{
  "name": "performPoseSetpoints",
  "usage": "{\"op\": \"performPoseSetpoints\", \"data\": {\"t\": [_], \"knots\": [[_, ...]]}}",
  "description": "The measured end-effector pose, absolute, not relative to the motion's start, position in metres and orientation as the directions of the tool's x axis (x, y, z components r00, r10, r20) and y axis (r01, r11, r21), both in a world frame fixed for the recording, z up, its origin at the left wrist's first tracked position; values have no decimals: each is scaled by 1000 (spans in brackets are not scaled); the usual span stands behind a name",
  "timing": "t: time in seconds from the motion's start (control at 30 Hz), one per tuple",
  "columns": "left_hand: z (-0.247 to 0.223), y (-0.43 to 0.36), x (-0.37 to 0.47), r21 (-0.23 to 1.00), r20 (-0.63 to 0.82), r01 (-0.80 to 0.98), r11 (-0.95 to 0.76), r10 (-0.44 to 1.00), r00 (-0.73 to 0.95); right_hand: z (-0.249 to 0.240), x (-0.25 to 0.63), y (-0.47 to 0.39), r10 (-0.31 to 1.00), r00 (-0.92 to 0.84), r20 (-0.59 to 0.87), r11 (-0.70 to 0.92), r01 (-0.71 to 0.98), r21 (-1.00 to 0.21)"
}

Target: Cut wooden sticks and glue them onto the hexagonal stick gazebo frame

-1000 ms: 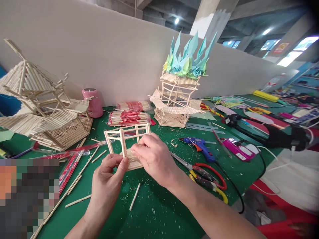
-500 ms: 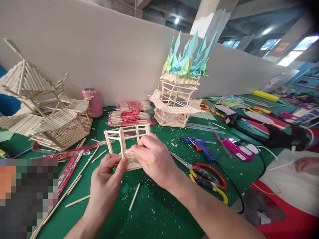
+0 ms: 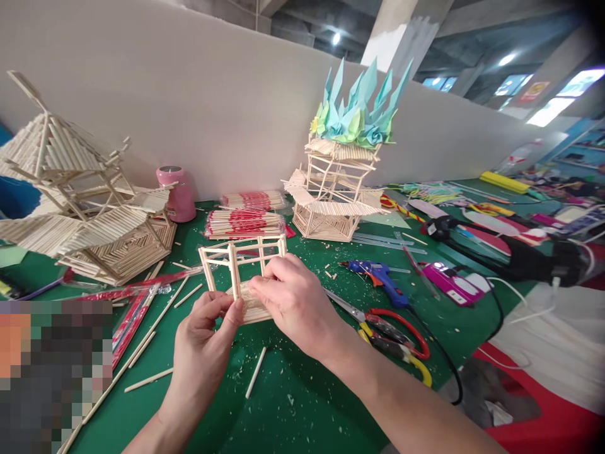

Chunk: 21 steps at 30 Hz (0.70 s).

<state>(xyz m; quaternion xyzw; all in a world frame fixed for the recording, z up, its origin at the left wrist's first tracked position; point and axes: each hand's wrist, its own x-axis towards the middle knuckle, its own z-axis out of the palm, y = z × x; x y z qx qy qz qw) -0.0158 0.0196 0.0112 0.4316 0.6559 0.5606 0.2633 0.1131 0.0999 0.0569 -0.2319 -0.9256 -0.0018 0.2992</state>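
Note:
A small open frame of pale wooden sticks [image 3: 233,261], with upright posts, top rails and a slatted base, is held above the green table. My left hand [image 3: 208,328] pinches its near left corner between thumb and fingers, low on a post. On the right side, my right hand [image 3: 295,302] is closed at the base, its fingertips over the slats and hiding part of them. Whether a separate stick is between those fingertips cannot be seen. A loose stick [image 3: 256,372] lies on the table below the frame.
Scissors [image 3: 347,305] and a blue glue gun [image 3: 378,277] lie right of my right hand. Behind are wrapped stick bundles [image 3: 246,224], a pink bottle [image 3: 181,195] and a stick model with paper leaves [image 3: 331,208]. A larger stick pavilion [image 3: 104,233] stands left.
Both hands and the frame have barely shifted in view. The other person's hand at the right edge is no longer visible.

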Motion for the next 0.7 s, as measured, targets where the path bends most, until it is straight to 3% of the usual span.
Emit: {"op": "performPoseSetpoints", "data": {"t": [0.43, 0.6, 0.7], "knots": [[11, 20, -16, 968, 121, 251, 7, 863, -491, 57, 113, 98, 433, -716, 548, 887, 447, -116], [13, 19, -15, 973, 108, 232, 13, 859, -500, 56, 124, 95, 466, -605, 646, 882, 369, -292], [13, 18, -15, 968, 110, 250, 25, 854, -508, 49, 136, 94, 624, -407, 668, 780, 381, -497]]}}
